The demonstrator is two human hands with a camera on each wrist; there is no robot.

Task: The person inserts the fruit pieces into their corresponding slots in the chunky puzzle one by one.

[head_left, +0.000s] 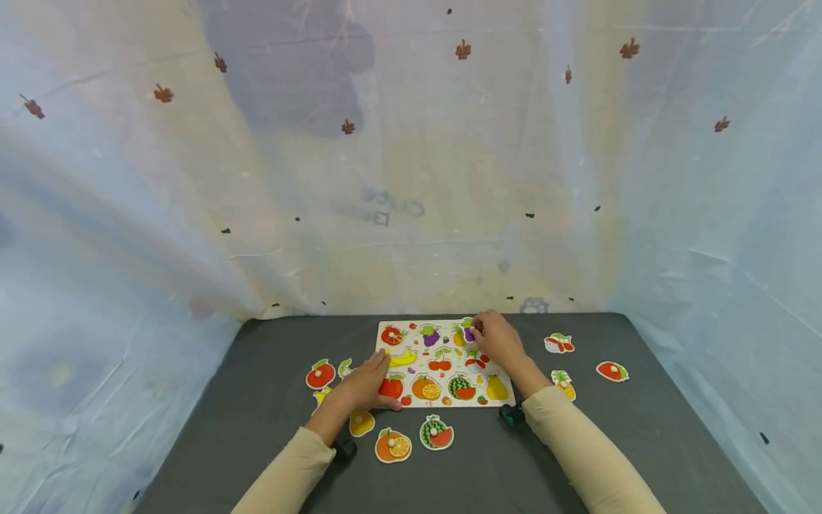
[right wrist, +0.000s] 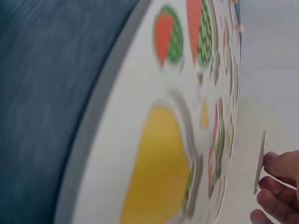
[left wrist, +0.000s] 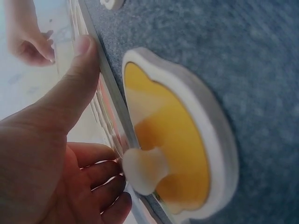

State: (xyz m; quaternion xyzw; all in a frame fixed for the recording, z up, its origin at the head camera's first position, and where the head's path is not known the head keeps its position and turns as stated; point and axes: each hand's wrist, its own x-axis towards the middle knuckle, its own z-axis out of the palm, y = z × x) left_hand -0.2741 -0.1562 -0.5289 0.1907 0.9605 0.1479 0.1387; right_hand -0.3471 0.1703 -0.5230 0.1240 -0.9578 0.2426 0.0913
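A white fruit puzzle board (head_left: 420, 360) lies flat on the dark table. My right hand (head_left: 501, 343) pinches a puzzle piece with purple grapes (head_left: 468, 330) over the board's far right part. In the right wrist view that thin piece appears edge-on between thumb and fingers, raised off the board. My left hand (head_left: 367, 382) rests against the board's near left corner, thumb along the front edge and fingers at the left side. Right beside it lies a yellow fruit piece (left wrist: 187, 140) with a white knob, partly under the wrist in the head view.
Left of the board lie a red fruit piece (head_left: 320, 373) and a banana piece (head_left: 320, 395). An orange piece (head_left: 393, 446) and a watermelon piece (head_left: 437, 432) lie in front. At right are a pineapple piece (head_left: 563, 384), a strawberry piece (head_left: 613, 371) and a red-and-white piece (head_left: 559, 343).
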